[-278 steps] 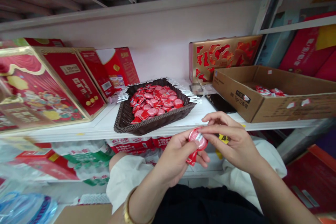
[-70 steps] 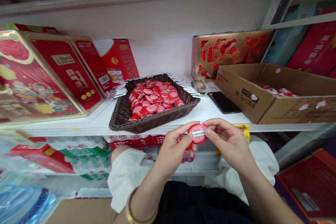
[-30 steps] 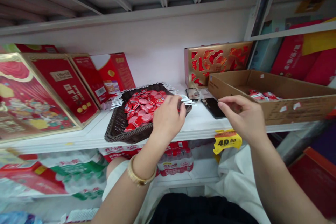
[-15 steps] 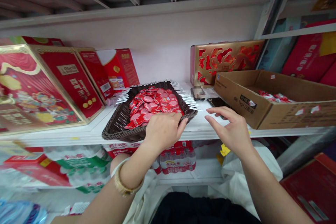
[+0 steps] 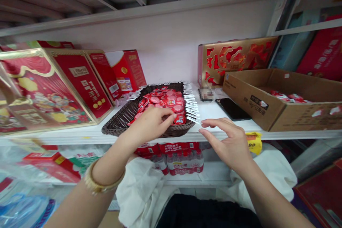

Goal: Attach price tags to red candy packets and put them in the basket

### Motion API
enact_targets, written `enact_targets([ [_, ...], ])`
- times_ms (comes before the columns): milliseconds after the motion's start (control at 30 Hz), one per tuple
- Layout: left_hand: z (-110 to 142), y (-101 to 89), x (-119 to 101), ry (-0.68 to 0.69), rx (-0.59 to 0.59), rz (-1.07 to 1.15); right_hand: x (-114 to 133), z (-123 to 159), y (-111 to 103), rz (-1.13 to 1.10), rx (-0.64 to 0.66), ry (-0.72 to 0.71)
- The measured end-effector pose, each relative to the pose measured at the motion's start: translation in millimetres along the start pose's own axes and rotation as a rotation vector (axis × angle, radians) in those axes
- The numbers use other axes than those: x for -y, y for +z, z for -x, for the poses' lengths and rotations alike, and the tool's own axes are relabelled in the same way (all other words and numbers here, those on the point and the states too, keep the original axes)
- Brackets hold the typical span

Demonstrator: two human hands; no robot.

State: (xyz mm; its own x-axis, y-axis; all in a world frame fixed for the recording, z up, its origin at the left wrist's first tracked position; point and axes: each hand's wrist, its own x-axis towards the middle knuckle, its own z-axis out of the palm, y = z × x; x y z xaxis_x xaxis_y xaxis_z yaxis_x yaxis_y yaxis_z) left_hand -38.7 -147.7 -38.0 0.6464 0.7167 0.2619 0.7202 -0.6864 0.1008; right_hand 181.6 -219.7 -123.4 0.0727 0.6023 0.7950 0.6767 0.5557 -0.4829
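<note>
A dark brown woven basket sits on the white shelf, filled with red-wrapped candies. Thin white strips line its right and back rim, sticking outward. My left hand reaches over the basket's front edge onto the candies. Its thumb and index finger are apart, while the other fingertips are hidden behind the hand. Beside the front right corner, my right hand has thumb and index finger parted near the tip of one strip. Whether it touches that strip is unclear.
Right of the basket lie a black phone and an open cardboard box with red packets inside. Red gift boxes stand at left, a gold-and-red box behind. Bottled water packs fill part of the lower shelf.
My left hand has shifted left, from the basket's front right rim to over the candies. My right hand has moved slightly left and down, closer to the strips. The view has shifted slightly.
</note>
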Motion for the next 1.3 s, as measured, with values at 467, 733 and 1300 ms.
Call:
enact_targets([
  [467,-95.4,16.0,35.1,-0.064,0.282,-0.342,-1.2,-6.2,10.8,0.068,-0.033,-0.041],
  [733,-89.2,7.2,39.6,-0.118,0.277,-0.342,4.3,-12.0,9.2,0.052,-0.08,-0.097],
  [1300,43.8,54.4,-80.2,-0.324,-0.433,1.716,14.4,16.1,-29.5,-0.34,-0.334,0.211],
])
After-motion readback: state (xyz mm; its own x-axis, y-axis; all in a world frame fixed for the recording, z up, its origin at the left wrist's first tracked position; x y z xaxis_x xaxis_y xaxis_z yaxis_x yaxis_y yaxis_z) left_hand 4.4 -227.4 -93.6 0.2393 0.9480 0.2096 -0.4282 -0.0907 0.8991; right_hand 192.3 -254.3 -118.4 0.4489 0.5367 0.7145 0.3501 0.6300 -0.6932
